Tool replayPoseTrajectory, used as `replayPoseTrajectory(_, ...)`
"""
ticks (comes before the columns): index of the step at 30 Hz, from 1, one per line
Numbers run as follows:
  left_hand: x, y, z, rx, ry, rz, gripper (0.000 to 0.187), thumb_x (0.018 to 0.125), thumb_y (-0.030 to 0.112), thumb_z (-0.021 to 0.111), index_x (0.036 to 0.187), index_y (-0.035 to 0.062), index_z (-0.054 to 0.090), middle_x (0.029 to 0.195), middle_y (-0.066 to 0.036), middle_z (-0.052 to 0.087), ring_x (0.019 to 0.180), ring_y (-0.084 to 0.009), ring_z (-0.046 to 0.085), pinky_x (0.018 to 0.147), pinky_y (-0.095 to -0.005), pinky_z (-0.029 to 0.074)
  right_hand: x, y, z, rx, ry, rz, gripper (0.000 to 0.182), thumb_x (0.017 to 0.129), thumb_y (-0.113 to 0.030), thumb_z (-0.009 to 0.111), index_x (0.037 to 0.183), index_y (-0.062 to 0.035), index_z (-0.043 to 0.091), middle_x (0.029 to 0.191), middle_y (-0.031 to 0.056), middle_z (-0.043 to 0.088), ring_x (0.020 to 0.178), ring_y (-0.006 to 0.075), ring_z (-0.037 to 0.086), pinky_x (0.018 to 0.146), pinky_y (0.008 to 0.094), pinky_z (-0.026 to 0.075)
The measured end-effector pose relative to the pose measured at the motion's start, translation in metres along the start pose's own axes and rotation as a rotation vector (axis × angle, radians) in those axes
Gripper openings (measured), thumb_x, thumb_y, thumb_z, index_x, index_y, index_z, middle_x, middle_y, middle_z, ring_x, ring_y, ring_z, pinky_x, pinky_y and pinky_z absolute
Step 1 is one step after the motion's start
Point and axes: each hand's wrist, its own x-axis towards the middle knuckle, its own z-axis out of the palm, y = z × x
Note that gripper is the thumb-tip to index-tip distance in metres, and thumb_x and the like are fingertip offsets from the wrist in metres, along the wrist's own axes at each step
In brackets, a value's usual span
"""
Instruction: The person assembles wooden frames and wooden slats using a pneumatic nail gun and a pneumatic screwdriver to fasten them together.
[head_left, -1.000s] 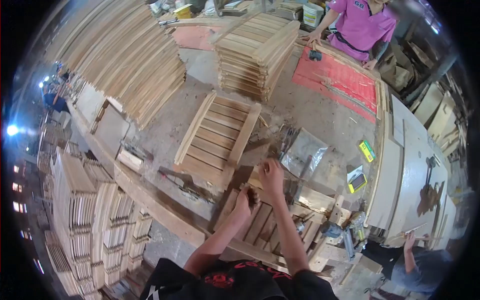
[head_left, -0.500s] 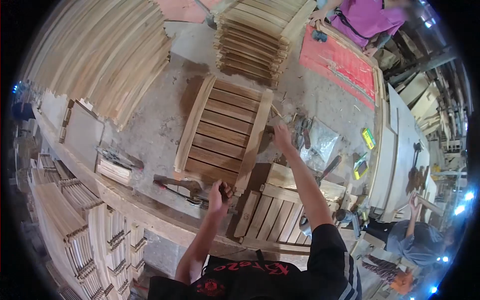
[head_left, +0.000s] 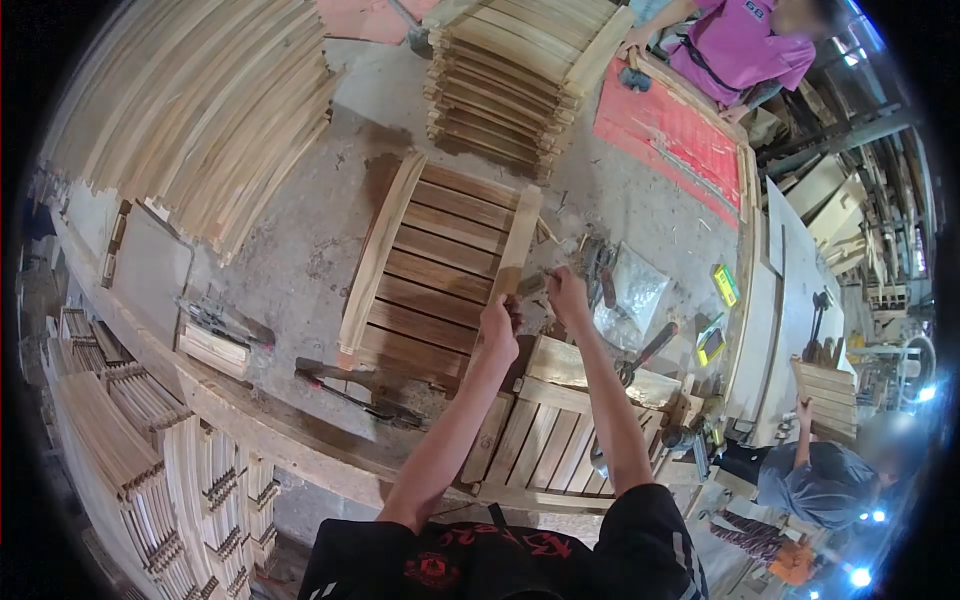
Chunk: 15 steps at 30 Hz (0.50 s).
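Observation:
A slatted wooden panel [head_left: 448, 240] lies flat on the workbench, its slats running between two side rails. My left hand [head_left: 499, 322] is closed at the lower part of the panel's right rail [head_left: 519, 240]; what its fingers hold, if anything, is hidden. Just right of that rail, my right hand [head_left: 568, 298] has its fingers pressed together beside a small dark piece that I cannot identify. Close to it are dark metal tools [head_left: 602, 268] and a clear plastic bag [head_left: 638, 290]. Below my right forearm sits another slatted wooden piece [head_left: 545, 435].
Stacked slatted panels [head_left: 500, 110] and long wooden strips [head_left: 190, 110] stand at the back and left. A long-handled tool [head_left: 350, 393] lies near the front edge. Yellow-green packages [head_left: 725, 285] are at right. One co-worker [head_left: 735, 50] stands across the bench; another [head_left: 815, 480] holds a slatted panel.
My left hand has moved up and right from the panel's lower end to its right rail. My right hand has shifted slightly down, and the two hands are now closer together.

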Motion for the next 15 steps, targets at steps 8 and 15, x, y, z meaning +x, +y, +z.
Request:
replayPoseTrajectory(8, 0.053, -0.038, 0.01, -0.36, -0.341, -0.139, 0.036, 0.098, 0.036, 0.037, 0.079, 0.0112, 0.055, 0.068, -0.005, 0.055, 0.062, -0.0179, 0.054, 0.054, -0.0306, 0.042, -0.031, -0.067, -0.05, 0.14, -0.171, -0.018, 0.017, 0.086, -0.013, 0.066, 0.096, 0.0004, 0.063, 0.081, 0.0161, 0.068, 0.072, 0.0265, 0.069, 0.064, 0.0332, 0.051)
replayPoseTrajectory(15, 0.022, -0.018, -0.037, -0.485, -0.409, -0.369, 0.026, 0.094, 0.026, 0.046, 0.077, 0.0081, 0.052, 0.065, -0.004, 0.048, 0.057, -0.017, 0.048, 0.043, -0.025, 0.034, -0.016, 0.028, 0.003, -0.156, -0.093, -0.103, 0.025, 0.08, -0.014, 0.069, 0.101, -0.0024, 0.061, 0.091, 0.0205, 0.063, 0.089, 0.0377, 0.063, 0.078, 0.0443, 0.05)
